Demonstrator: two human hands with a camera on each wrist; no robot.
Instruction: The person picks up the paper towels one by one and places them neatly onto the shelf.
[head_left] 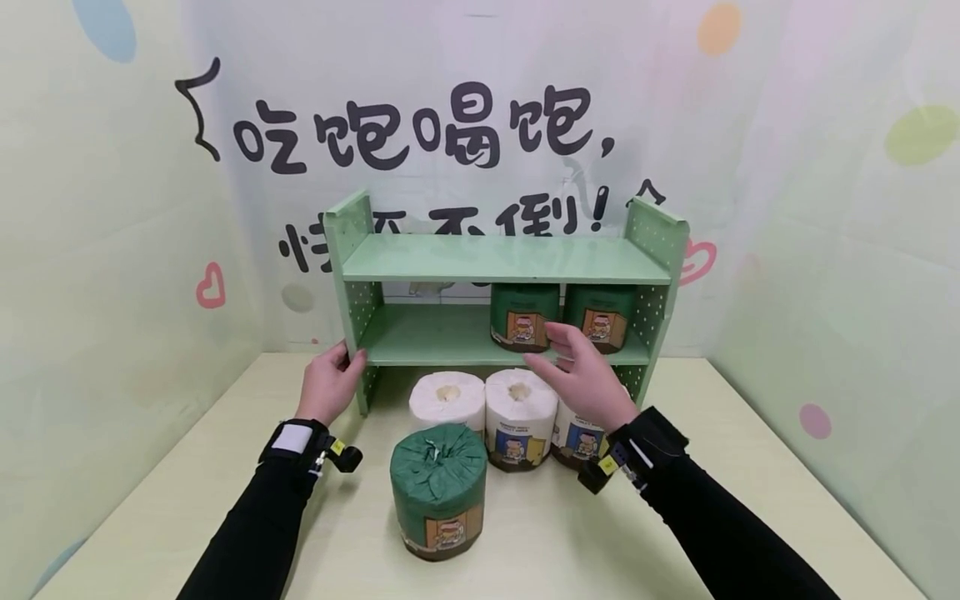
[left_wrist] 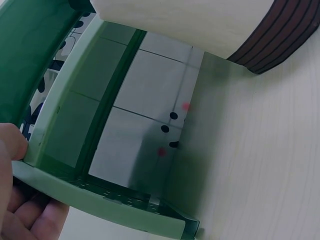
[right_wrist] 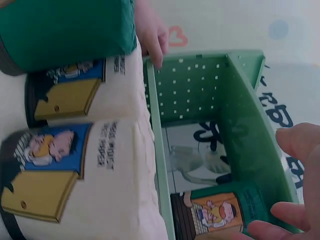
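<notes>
Two green rolls (head_left: 525,304) are set on the right of the shelf (head_left: 510,258), one green roll (head_left: 438,475) and three white rolls (head_left: 521,425) are left nearer, the shelf's left side is gripped by the left hand (head_left: 330,383), and nothing by the right hand (head_left: 588,379), fingers apart.

Greens and white among scattered pastels

The shelf (head_left: 506,260) is pale mint green, its side panels sprinkled with white dots. Near its right edge, two shelved rolls (head_left: 525,298) wear deep green wrappers bearing orange-brown cartoon panels. Toward the desk's front edge, another green roll (head_left: 438,487) repeats that pattern above a dark brown foot. Closer to the back edge, white rolls (head_left: 517,412) carry blue panels with tan-yellow doors, black print and brown bases. The desk (head_left: 187,500) is pale cream, faintly grained. Behind its back edge, a whitish backdrop (head_left: 525,42) shows black lettering (head_left: 472,125), pink hearts (head_left: 211,286) and orange, blue, lime and magenta ovals. Both sleeves (head_left: 247,525) are plain black.
</notes>
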